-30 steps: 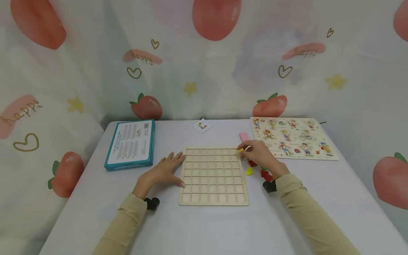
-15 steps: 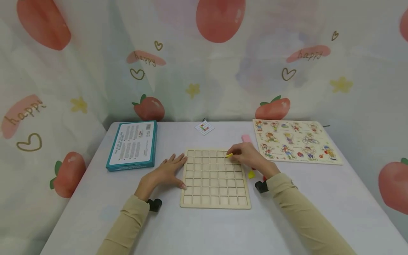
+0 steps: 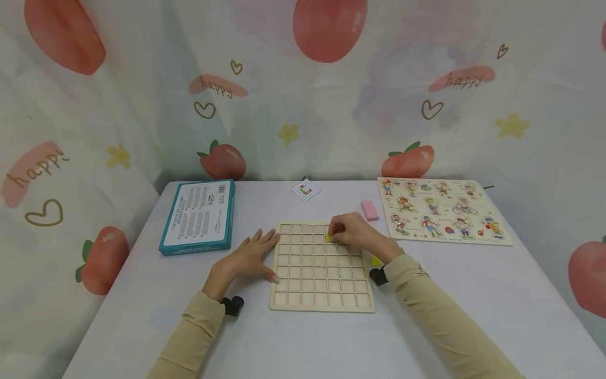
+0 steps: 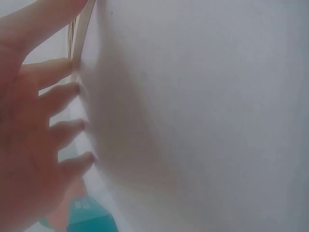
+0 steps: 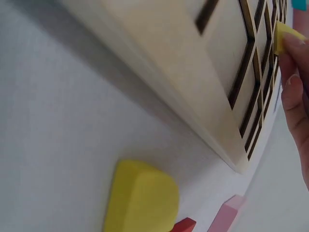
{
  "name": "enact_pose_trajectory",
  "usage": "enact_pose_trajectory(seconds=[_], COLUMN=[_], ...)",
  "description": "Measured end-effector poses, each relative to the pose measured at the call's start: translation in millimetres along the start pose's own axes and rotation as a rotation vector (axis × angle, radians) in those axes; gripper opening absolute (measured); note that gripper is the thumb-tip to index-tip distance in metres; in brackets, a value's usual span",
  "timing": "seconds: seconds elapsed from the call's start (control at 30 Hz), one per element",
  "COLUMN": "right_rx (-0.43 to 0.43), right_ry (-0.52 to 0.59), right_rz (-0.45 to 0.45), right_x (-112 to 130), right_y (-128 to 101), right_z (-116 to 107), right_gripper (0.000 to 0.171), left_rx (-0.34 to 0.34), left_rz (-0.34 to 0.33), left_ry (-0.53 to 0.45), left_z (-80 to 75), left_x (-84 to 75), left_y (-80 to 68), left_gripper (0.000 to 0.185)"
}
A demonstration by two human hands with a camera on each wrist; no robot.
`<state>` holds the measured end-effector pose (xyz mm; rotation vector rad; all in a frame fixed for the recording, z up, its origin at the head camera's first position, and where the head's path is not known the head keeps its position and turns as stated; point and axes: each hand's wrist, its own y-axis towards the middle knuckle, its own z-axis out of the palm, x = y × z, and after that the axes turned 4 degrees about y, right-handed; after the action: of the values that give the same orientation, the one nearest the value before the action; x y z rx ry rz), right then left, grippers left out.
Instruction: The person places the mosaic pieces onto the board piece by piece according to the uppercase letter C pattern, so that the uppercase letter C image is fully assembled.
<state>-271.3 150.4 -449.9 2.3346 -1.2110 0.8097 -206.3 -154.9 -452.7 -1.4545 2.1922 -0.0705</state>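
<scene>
A pale wooden grid board [image 3: 322, 287] lies flat mid-table. My right hand [image 3: 350, 231] reaches over its upper rows and pinches a small yellow piece [image 3: 329, 238] against a cell there; the right wrist view shows that piece [image 5: 285, 36] at my fingertips [image 5: 292, 87] above the board [image 5: 193, 82]. My left hand [image 3: 247, 255] lies flat on the table, fingers straight, touching the board's left edge; the left wrist view shows its fingers [image 4: 58, 121] against the board's rim [image 4: 79, 46].
A teal box [image 3: 199, 216] lies at the left. A pink block [image 3: 370, 210] and a picture puzzle board [image 3: 442, 209] lie at the right, a small patterned card [image 3: 305, 190] at the back. Loose yellow [image 5: 142, 198] and red pieces [image 5: 181, 225] lie right of the grid.
My right hand has carried the yellow piece leftward from the board's top right corner to a cell nearer the middle of the upper rows. The left hand has stayed put.
</scene>
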Motion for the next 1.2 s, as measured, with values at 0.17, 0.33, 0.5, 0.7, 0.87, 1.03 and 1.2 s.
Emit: enact_pose_trajectory(seconds=[0.17, 0.33, 0.5, 0.7, 0.87, 1.03, 1.2], right_rx=[0.016, 0.035, 0.031, 0.013, 0.030, 0.030, 0.011], right_ry=[-0.004, -0.009, -0.048, -0.093, -0.044, -0.002, 0.024], right_rz=[0.031, 0.054, 0.040, 0.023, 0.051, 0.057, 0.078], right_x=[2, 4, 6, 5, 5, 4, -2], right_y=[1, -1, -1, -1, -4, -11, -24], right_z=[1, 0, 0, 1, 0, -6, -14], right_gripper=[0.009, 0.013, 0.009, 0.012, 0.013, 0.016, 0.016], left_rx=[-0.003, -0.003, 0.001, 0.005, 0.006, 0.004, -0.001], left_rz=[-0.011, -0.012, -0.018, -0.029, -0.045, -0.040, -0.035], left_ry=[-0.010, -0.010, -0.010, -0.008, 0.001, -0.007, -0.020], left_z=[1.5, 2.1, 0.7, -0.6, 1.0, 1.2, 0.0], left_x=[-0.4, -1.2, -2.8, -4.9, -6.2, -5.8, -6.1], left_y=[1.0, 1.4, 0.4, 0.9, 1.9, 2.8, 0.7], left_gripper=[0.114, 0.115, 0.115, 0.115, 0.115, 0.115, 0.114])
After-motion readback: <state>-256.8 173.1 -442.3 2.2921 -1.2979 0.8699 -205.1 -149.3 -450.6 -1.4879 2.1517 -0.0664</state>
